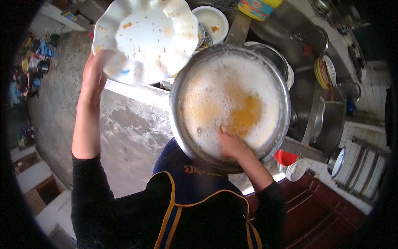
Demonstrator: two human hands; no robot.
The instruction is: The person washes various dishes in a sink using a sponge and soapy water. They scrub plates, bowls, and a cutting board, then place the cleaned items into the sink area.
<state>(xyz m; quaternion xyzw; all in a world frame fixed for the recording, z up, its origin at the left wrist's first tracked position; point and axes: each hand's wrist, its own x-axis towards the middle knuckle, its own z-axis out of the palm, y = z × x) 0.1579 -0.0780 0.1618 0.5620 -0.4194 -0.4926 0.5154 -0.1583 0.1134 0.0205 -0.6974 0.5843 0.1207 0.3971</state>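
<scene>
My left hand (97, 70) grips the rim of a large white plate (143, 34) with a scalloped edge. Brown and orange food residue spots the plate's face, which is tilted toward me. Before me stands a wide stainless steel basin (178, 130) of foamy, brownish water (202, 90). My right hand (231, 144) reaches into the basin, its fingers partly sunk in the suds. Whether those fingers hold anything beneath the foam is hidden.
Behind the basin are a white bowl (213, 23) with food scraps and a yellow container (259, 7). A metal sink (267, 28) with a faucet (325, 40) lies to the right. Stacked plates (325, 71) stand near it. Lower right are a red container (285, 157) and white bowls (297, 169).
</scene>
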